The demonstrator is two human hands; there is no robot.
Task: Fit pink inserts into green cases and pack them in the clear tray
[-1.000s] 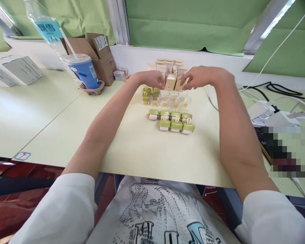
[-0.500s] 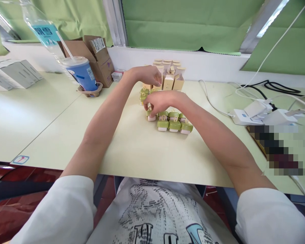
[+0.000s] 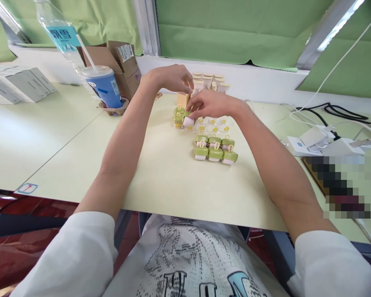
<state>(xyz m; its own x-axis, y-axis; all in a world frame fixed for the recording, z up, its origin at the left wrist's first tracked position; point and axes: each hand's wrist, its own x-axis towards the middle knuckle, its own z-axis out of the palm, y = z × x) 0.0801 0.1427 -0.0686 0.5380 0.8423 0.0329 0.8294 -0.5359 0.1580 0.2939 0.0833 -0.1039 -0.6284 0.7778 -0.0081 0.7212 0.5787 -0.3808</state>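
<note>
My left hand (image 3: 172, 78) is raised over the back of the table, fingers pinched on the top of a small beige box (image 3: 182, 99). My right hand (image 3: 210, 105) sits just right of it, fingers closed on a small green-lidded piece with a pale base (image 3: 188, 120), held close to the beige box. Several more green-lidded pieces (image 3: 215, 149) lie in two rows nearer me. Clear little boxes with yellow dots (image 3: 213, 125) stand behind them. To their left, under my hands, is a stack of filled green ones (image 3: 178, 117). More beige boxes (image 3: 210, 79) stand at the wall.
A blue cup with a straw (image 3: 104, 87), a water bottle (image 3: 59, 34) and an open cardboard box (image 3: 124, 62) stand at the back left, with white cartons (image 3: 18, 84) further left. White chargers and cables (image 3: 323, 142) cover the right side of the pale green table (image 3: 173, 185).
My right hand went from the beige boxes down to the green rows, took the leftmost piece and lifted it back toward my left hand. The left hand raised a beige box.
</note>
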